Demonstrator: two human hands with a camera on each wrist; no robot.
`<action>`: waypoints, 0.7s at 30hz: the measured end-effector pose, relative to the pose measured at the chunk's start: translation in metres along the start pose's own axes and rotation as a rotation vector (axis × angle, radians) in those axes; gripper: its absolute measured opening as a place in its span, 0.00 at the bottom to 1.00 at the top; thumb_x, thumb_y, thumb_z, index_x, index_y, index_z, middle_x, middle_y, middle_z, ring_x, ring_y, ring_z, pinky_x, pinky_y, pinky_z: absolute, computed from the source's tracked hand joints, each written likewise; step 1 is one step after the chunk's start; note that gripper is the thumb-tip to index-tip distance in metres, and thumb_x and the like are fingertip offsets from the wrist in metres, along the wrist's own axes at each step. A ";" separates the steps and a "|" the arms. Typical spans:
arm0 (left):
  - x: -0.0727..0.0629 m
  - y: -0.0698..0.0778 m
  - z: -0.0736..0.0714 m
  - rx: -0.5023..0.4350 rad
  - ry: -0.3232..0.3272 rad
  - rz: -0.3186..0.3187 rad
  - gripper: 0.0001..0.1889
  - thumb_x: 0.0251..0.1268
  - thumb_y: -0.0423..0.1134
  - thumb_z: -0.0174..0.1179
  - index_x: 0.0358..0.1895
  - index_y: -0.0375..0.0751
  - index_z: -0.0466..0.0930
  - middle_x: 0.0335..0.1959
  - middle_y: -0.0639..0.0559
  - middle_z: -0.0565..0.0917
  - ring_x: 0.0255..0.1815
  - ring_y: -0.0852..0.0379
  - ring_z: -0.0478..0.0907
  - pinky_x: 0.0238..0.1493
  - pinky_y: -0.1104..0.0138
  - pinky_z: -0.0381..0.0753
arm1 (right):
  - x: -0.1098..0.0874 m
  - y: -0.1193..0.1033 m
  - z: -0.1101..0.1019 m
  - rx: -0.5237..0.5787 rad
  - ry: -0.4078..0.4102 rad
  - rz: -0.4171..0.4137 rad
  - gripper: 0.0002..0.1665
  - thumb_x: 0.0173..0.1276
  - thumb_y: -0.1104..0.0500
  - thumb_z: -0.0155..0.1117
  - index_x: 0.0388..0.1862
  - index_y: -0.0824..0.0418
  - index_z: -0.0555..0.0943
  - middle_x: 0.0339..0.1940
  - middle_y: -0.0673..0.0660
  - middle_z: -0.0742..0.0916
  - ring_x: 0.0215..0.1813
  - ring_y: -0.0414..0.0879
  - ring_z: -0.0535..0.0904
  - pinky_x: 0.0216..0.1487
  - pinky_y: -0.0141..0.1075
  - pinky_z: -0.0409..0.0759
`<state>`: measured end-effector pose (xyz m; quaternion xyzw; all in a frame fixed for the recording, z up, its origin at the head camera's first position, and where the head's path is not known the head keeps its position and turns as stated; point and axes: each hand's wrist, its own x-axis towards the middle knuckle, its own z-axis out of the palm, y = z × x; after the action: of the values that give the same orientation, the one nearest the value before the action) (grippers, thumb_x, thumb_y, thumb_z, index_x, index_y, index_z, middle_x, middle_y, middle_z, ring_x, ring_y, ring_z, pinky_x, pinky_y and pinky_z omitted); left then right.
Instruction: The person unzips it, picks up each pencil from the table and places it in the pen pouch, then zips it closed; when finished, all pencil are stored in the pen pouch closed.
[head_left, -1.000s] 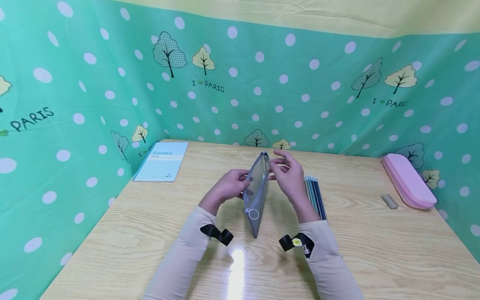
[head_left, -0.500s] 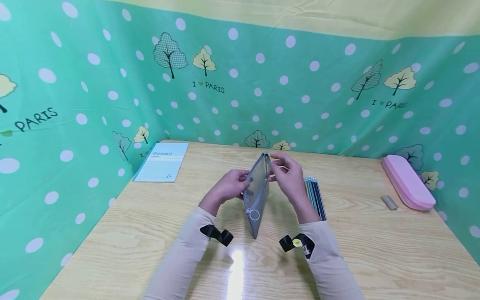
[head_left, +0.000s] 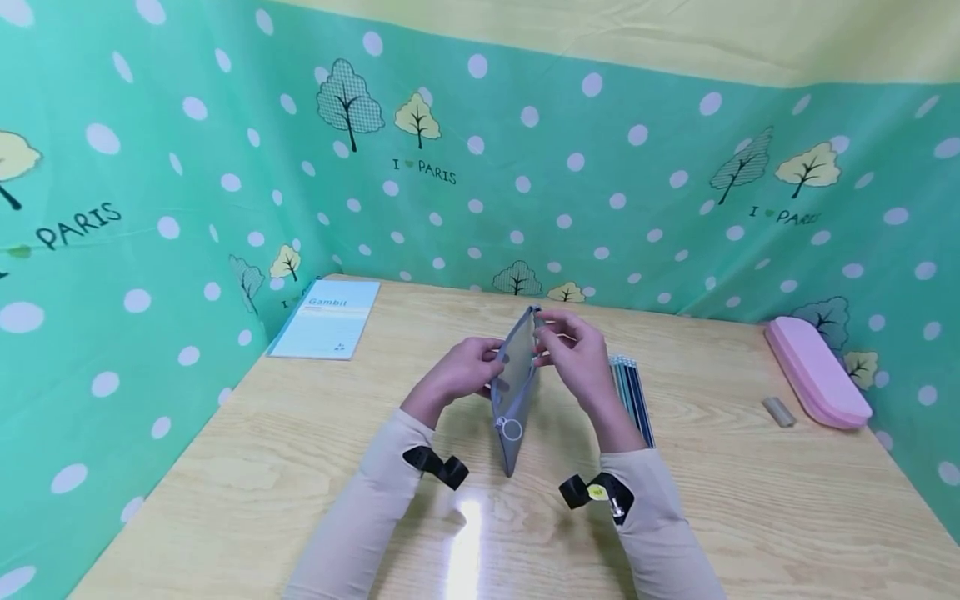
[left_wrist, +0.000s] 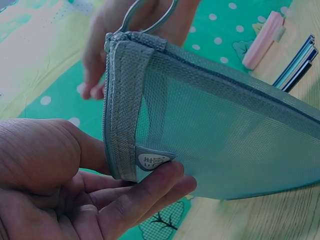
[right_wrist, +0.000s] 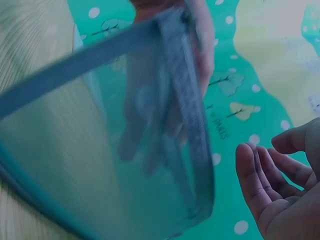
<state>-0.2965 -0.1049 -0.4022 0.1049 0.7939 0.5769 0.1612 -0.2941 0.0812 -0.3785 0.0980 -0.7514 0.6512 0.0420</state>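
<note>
A grey-blue mesh zipper pouch [head_left: 515,417] stands on edge above the table in the head view. My left hand [head_left: 465,368] grips its side, with thumb and fingers at the zip edge beside a small white label [left_wrist: 153,160] in the left wrist view. A ring-shaped zip pull [head_left: 512,429] hangs at the near end. At the far end, my right hand [head_left: 576,354] is held beside the pouch, fingers bent loosely. The right wrist view shows a gap between that hand [right_wrist: 287,195] and the mesh [right_wrist: 55,135], with nothing in its fingers.
Several blue-toned pencils [head_left: 633,392] lie just right of the right forearm. Farther right are a grey eraser-like block [head_left: 778,412] and a pink pencil case [head_left: 817,371]. A "Gambit" notebook [head_left: 326,321] lies at the back left. Patterned green cloth [head_left: 570,192] hangs behind the table.
The right hand's fingertips have come slightly lower and closer to the pouch's far end. The left hand keeps its hold, and the head view has shifted a little.
</note>
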 end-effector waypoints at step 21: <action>0.001 0.002 0.000 0.014 -0.013 -0.002 0.25 0.78 0.28 0.48 0.74 0.24 0.65 0.62 0.29 0.81 0.52 0.37 0.86 0.44 0.57 0.92 | -0.009 -0.014 -0.001 -0.057 -0.076 -0.048 0.17 0.76 0.69 0.56 0.60 0.73 0.80 0.39 0.62 0.84 0.35 0.44 0.83 0.38 0.34 0.91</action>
<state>-0.2973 -0.1043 -0.4003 0.1088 0.7968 0.5706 0.1662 -0.2823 0.0812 -0.3666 0.1392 -0.7682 0.6241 0.0319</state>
